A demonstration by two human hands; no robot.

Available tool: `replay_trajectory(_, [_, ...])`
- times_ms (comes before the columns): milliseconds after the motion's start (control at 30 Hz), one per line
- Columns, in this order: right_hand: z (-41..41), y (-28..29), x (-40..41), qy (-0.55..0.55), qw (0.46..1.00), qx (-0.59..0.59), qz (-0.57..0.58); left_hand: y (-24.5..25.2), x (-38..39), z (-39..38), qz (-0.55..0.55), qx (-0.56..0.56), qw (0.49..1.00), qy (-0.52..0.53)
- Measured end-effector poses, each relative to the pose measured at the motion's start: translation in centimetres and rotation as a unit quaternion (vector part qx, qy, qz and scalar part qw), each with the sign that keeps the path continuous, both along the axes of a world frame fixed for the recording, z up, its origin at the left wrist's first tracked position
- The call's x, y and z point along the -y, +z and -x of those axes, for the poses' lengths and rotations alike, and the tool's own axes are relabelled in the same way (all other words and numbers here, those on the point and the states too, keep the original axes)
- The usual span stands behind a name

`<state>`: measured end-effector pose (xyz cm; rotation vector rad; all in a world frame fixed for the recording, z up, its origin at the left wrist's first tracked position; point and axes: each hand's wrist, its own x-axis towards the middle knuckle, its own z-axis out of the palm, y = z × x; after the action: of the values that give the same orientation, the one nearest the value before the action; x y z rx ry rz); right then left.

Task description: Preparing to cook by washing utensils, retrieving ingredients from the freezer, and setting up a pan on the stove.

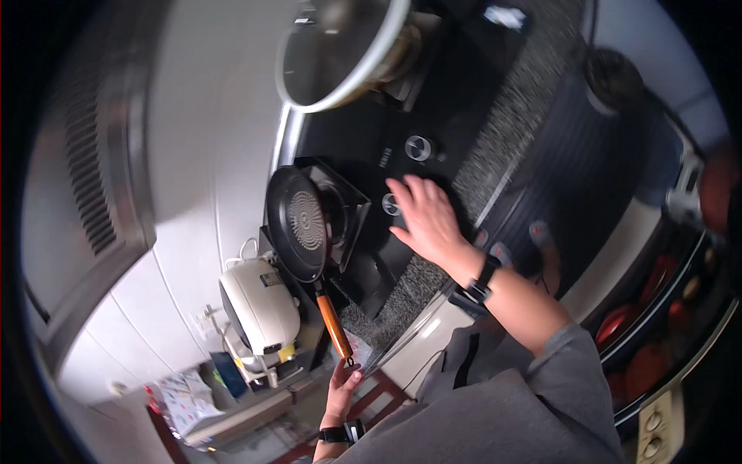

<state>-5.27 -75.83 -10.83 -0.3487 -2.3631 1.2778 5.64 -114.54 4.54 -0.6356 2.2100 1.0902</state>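
Observation:
My right hand (428, 220) is over the front of the black glass gas cooktop (353, 136), fingers spread. Its fingers partly cover the nearer control knob (390, 204); contact with it cannot be made out. A second knob (418, 148) sits a little farther along. A black non-stick frying pan (298, 223) is at the nearer burner (336, 214), with its orange-brown handle (334, 325) pointing towards me. At the handle's end is my left hand (343, 387), thumb and fingers apart, close to the hanging ring and not wrapped around the handle.
A large white-rimmed pot or pan (348, 87), blurred, is at the far burner. A cream-coloured appliance (264, 304) stands beside the frying pan against the white wall (191, 278). A range hood (93, 145) juts in at left. Speckled counter edging (493, 139) borders the cooktop.

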Motion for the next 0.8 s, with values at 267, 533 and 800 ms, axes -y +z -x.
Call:
replay_trajectory(267, [-5.8, 5.3, 7.1, 0.235, 0.957, -0.150, 0.085, -2.8, 6.4, -10.4, -0.044, -0.015, 0.971, 0.235])
replay_trajectory(533, [-10.8, 7.3, 22.8, 0.759, 0.649, 0.049, 0.026, -5.3, 8.5, -21.1, -0.068, 0.094, 0.970, 0.213])
replay_trajectory(800, [-16.6, 6.9, 44.8, 0.840, 0.510, 0.144, -0.116, -10.6, 19.1, -35.6, -0.070, -0.007, 0.940, 0.332])
